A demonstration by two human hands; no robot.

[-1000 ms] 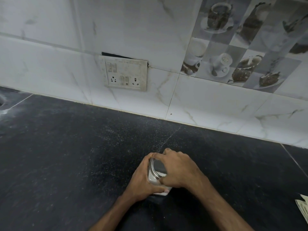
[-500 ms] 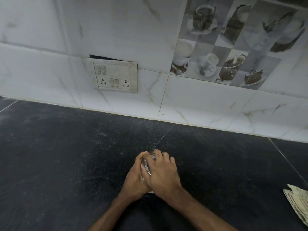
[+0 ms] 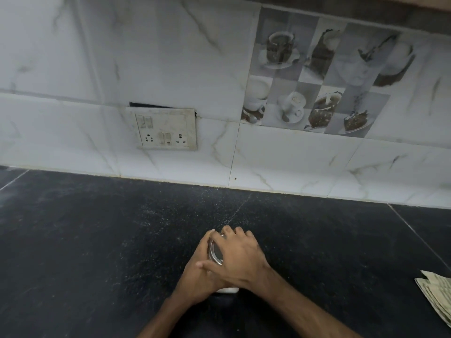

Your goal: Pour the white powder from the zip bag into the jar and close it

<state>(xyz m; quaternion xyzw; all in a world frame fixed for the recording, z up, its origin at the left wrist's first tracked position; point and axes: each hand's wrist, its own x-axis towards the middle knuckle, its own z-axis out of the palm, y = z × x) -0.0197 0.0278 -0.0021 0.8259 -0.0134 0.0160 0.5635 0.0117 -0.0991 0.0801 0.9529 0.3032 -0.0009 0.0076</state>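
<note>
A small jar (image 3: 227, 290) stands on the black counter (image 3: 97, 240), almost fully hidden by my hands; only a white strip at its base shows. Its shiny metal lid (image 3: 215, 252) sits on top and peeks out between my fingers. My left hand (image 3: 199, 272) wraps the jar's left side. My right hand (image 3: 238, 257) lies over the lid, fingers curled around its rim. The zip bag is not clearly in view.
Fine white powder is scattered on the counter behind the jar. A folded, crumpled pale sheet (image 3: 436, 293) lies at the right edge. A tiled wall with a switch and socket plate (image 3: 167, 129) rises behind the counter.
My right hand has turned over the lid, covering more of it. The camera has tilted, so the hands sit lower and more central in view.
</note>
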